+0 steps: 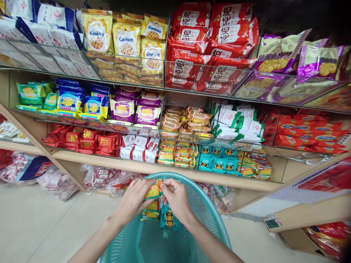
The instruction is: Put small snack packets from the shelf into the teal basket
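Over a teal plastic basket (221, 223), my left hand (133, 200) is closed on a yellow-and-orange snack packet (153, 191). My right hand (177, 199) pinches the orange right end of the same packet between thumb and fingers. Just beneath my hands are more yellow packets (151, 212) and some teal packets with a black-and-yellow print (168, 219). Whether these lie in the basket or hang from my hands, I cannot tell. Similar yellow packets (178, 153) and teal packets (216, 160) sit in the lowest shelf row ahead.
A tiered wooden shelf (131, 166) with clear dividers spans the view. It holds red packets (86, 140), white-and-green packets (236, 122) and cookie bags (126, 38). Plastic-wrapped bundles (59, 182) lie under it at left. A carton (309, 241) stands at lower right on the tiled floor (49, 226).
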A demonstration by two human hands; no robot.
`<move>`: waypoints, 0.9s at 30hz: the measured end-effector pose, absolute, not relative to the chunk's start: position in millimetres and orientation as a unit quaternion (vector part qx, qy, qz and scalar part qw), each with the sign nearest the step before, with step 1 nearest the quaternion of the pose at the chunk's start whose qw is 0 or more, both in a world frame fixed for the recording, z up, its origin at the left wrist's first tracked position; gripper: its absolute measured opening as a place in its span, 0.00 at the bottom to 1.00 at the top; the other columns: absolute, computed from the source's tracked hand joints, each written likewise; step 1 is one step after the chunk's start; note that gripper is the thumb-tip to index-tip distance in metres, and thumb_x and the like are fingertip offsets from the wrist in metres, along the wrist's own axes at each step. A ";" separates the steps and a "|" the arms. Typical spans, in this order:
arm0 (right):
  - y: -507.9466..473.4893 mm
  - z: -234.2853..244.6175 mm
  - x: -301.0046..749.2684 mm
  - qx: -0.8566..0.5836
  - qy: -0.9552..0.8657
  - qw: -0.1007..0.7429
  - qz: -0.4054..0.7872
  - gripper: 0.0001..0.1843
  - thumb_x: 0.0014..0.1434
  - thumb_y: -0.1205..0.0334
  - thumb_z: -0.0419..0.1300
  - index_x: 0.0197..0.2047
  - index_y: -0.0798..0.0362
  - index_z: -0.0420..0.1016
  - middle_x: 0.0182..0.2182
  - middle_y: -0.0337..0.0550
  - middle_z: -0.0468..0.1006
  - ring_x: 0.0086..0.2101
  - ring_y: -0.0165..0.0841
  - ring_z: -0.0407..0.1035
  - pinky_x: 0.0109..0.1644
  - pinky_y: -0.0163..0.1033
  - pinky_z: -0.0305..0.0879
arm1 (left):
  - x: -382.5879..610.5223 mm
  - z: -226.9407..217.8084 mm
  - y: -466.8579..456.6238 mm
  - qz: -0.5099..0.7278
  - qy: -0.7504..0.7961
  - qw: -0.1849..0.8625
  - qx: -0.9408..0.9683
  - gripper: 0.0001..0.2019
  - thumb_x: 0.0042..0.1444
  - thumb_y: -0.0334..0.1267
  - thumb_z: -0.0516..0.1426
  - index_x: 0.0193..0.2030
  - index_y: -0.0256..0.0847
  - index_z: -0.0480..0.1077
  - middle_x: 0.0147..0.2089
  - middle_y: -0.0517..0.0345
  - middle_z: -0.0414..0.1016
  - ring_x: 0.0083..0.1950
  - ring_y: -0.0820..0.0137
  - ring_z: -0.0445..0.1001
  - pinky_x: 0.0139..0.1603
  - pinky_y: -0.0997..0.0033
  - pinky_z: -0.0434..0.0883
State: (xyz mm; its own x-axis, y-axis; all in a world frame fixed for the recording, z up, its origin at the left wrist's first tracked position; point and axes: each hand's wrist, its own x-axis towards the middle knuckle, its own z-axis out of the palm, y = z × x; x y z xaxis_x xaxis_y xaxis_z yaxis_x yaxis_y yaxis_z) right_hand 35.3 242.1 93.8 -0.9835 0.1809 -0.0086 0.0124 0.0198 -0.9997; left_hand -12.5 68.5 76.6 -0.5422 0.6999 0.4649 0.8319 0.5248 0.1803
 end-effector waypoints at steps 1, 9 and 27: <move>241.9 93.8 36.2 -0.074 -0.707 0.052 0.701 0.14 0.53 0.50 0.58 0.27 0.53 0.68 0.13 0.32 0.68 0.14 0.26 0.62 0.17 0.30 0.59 | -11.5 75.0 68.1 -0.202 -0.856 0.165 -0.445 0.26 0.61 0.43 0.53 0.64 0.45 0.52 0.49 0.50 0.70 0.47 0.61 0.68 0.51 0.60 0.64; 248.4 84.5 42.7 -0.079 -0.705 0.005 0.705 0.14 0.53 0.50 0.58 0.29 0.52 0.69 0.12 0.31 0.67 0.14 0.25 0.59 0.17 0.29 0.56 | -10.2 63.3 67.6 -0.262 -0.861 0.096 -0.425 0.22 0.59 0.46 0.55 0.58 0.45 0.59 0.51 0.52 0.71 0.52 0.62 0.68 0.52 0.63 0.66; 326.4 68.5 135.7 -0.265 -0.651 0.172 0.690 0.27 0.44 0.41 0.64 0.41 0.53 0.74 0.34 0.46 0.76 0.18 0.26 0.61 0.17 0.32 0.54 | -19.9 34.0 98.9 -0.046 -0.903 -0.119 -0.411 0.15 0.51 0.34 0.58 0.47 0.38 0.68 0.47 0.45 0.73 0.50 0.53 0.70 0.49 0.56 0.66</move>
